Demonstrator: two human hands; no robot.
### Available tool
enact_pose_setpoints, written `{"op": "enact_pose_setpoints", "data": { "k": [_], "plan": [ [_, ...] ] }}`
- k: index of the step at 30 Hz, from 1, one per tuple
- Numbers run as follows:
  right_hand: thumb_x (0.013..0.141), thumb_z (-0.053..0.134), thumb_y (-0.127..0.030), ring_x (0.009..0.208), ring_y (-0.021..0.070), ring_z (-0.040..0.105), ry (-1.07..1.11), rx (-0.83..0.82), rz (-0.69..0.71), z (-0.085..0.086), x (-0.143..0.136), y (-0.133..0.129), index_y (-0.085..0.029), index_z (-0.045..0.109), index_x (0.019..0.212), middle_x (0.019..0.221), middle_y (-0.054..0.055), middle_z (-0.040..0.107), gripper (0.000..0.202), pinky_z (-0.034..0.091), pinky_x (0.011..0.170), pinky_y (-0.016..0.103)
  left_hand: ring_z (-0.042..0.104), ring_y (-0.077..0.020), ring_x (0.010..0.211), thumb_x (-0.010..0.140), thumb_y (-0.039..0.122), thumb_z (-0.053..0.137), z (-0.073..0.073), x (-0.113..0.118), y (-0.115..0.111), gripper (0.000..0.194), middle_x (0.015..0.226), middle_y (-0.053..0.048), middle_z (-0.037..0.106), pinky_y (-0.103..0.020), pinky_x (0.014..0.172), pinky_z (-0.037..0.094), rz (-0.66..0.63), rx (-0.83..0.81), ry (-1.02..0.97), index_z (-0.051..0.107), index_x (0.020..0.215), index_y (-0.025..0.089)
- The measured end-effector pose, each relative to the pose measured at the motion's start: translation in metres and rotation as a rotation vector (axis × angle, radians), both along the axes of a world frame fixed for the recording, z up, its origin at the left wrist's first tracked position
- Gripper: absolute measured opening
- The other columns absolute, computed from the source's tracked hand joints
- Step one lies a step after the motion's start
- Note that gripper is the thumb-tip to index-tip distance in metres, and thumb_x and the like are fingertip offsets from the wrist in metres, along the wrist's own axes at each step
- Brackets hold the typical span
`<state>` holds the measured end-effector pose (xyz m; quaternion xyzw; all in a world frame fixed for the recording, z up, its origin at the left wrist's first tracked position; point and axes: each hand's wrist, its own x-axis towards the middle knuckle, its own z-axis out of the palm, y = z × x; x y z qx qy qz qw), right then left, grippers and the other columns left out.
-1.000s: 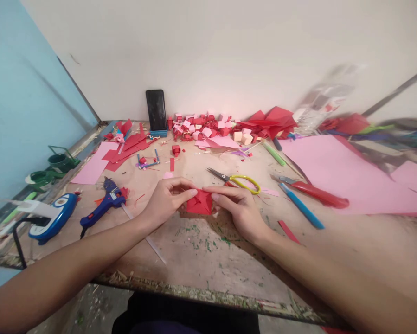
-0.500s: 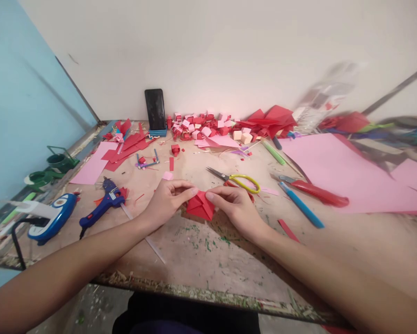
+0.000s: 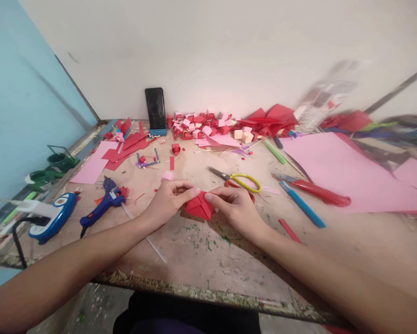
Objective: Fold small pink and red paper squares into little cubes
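Note:
A small folded red paper [image 3: 200, 207] with triangular flaps is held just above the tabletop, between both hands. My left hand [image 3: 170, 199] pinches its upper left edge between thumb and fingers. On the other side, the thumb and fingers of my right hand [image 3: 234, 204] grip its upper right edge. Scissors [image 3: 243, 182] with yellow and orange handles lie just behind my right hand. A small pink paper piece [image 3: 168, 175] sits behind my left hand.
A blue glue gun [image 3: 105, 202] lies at left, near a blue-and-white power strip [image 3: 53, 218]. Folded paper cubes [image 3: 206, 125] pile along the wall beside a phone [image 3: 155, 109]. A red cutter [image 3: 319, 191], blue pen [image 3: 304, 205] and pink sheets [image 3: 350, 171] lie right.
The folded red paper has tilted slightly between the fingers. Both hands keep their pinch on it, and the view has shifted a little.

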<state>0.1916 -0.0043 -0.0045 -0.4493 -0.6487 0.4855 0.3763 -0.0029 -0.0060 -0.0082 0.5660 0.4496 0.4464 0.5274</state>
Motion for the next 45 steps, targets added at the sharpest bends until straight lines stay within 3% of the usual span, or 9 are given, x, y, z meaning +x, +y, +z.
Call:
{"op": "enact_pose_setpoints", "data": {
  "k": [22, 32, 45],
  "plan": [
    [0.087, 0.069, -0.036, 0.061, 0.0154, 0.058, 0.0, -0.014, 0.083, -0.0032, 0.0032, 0.0017, -0.015, 0.079, 0.079, 0.07, 0.005, 0.072, 0.025, 0.045, 0.057, 0.029, 0.059, -0.0136, 0.069, 0.087, 0.035, 0.069, 0.0004, 0.0002, -0.0027, 0.025, 0.072, -0.002, 0.069, -0.024, 0.065, 0.046, -0.038, 0.058, 0.119, 0.075, 0.075, 0.014],
    [0.085, 0.071, -0.035, 0.066, 0.0176, 0.063, 0.013, -0.026, 0.063, -0.0032, 0.0048, 0.0022, -0.015, 0.08, 0.079, 0.075, 0.007, 0.075, 0.023, 0.049, 0.061, 0.029, 0.066, -0.0158, 0.072, 0.081, 0.026, 0.072, 0.0019, -0.0013, -0.0041, 0.012, 0.078, -0.004, 0.075, -0.025, 0.069, 0.051, -0.08, 0.028, 0.064, 0.076, 0.08, 0.014],
    [0.083, 0.073, -0.037, 0.066, 0.0176, 0.064, 0.051, -0.08, 0.081, -0.0019, 0.0022, 0.0017, -0.015, 0.08, 0.079, 0.077, 0.008, 0.076, 0.023, 0.049, 0.062, 0.03, 0.065, -0.0157, 0.072, 0.088, 0.031, 0.067, 0.0045, -0.001, -0.0041, 0.022, 0.077, -0.003, 0.076, -0.024, 0.068, 0.051, 0.012, 0.119, 0.147, 0.077, 0.077, 0.015]
  ]
}}
